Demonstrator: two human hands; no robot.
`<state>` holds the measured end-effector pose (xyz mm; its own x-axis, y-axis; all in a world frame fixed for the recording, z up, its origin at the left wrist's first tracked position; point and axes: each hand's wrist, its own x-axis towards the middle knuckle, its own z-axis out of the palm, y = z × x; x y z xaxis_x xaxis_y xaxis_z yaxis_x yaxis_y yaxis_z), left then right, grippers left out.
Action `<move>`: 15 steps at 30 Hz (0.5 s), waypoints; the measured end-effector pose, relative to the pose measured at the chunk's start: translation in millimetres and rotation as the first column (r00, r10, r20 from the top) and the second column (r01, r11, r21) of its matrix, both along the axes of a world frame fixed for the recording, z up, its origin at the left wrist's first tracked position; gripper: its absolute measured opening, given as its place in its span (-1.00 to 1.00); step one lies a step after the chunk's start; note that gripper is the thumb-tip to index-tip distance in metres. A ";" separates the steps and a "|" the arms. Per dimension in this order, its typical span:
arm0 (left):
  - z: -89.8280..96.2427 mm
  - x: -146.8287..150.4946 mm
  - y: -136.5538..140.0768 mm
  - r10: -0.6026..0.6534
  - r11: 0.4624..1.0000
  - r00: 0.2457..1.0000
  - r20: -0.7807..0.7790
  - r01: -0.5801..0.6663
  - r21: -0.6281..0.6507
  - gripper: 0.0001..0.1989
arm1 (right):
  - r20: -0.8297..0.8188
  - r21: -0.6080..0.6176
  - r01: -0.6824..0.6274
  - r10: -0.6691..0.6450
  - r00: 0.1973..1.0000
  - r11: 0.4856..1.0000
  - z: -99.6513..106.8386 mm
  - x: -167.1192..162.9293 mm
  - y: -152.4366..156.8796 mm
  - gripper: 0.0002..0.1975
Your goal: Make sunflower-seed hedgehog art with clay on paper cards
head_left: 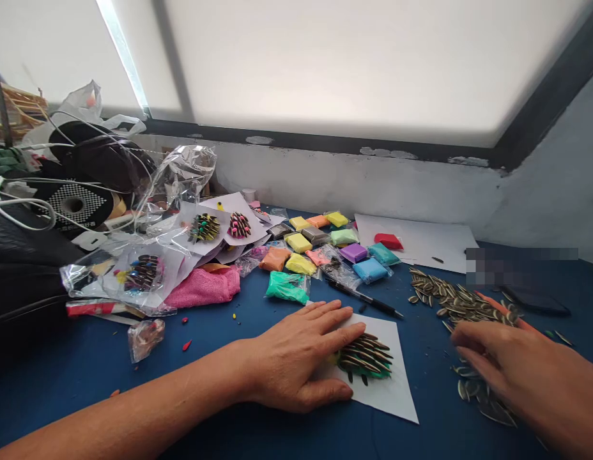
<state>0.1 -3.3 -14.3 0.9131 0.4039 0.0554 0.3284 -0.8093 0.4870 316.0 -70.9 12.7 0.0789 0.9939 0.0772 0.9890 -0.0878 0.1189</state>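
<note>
One left hand (pixel 310 361), lower centre of the frame, lies flat with fingers extended, bracing one white paper sheet (pixel 390 404). One seed figure (pixel 368 354) sits on this sheet beside the fingers: overlapping rows of pointed, striped seeds set in a smooth green base, with two dark seeds at its lower edge. One right hand (pixel 514 364), lower right, is curled and blurred over the loose seeds (pixel 445 295); whether it grips any cannot be determined. Three finished figures (pixel 239 225) occupy the left-centre, one inside clear, crinkled film. Four yellow packets (pixel 299 243), soft and block-shaped, lie at centre. One slim black pen (pixel 373 302) lies below them. One pink cloth (pixel 205 285), left-centre, has a fuzzy texture.
</note>
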 end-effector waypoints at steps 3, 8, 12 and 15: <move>-0.8 0.1 -0.3 0.000 1.000 1.000 0.005 0.000 0.001 -0.21 | 0.000 -0.075 0.048 -0.049 0.999 0.996 -0.9 1.7 5.1 -0.70; -1.2 0.2 0.2 0.002 1.000 1.000 0.010 -0.002 0.011 -0.21 | 0.032 -0.029 0.049 -0.048 0.998 0.998 -11.6 -7.6 10.1 -0.69; -1.2 0.0 0.2 0.000 1.000 1.000 0.011 0.000 0.014 -0.21 | 0.022 0.021 0.035 -0.035 0.999 0.999 -14.7 -13.3 9.7 -0.72; -0.8 0.4 0.2 0.003 1.000 1.000 0.003 -0.003 0.010 -0.21 | -0.004 0.074 0.023 -0.023 1.000 0.997 -11.9 -15.6 7.6 -0.77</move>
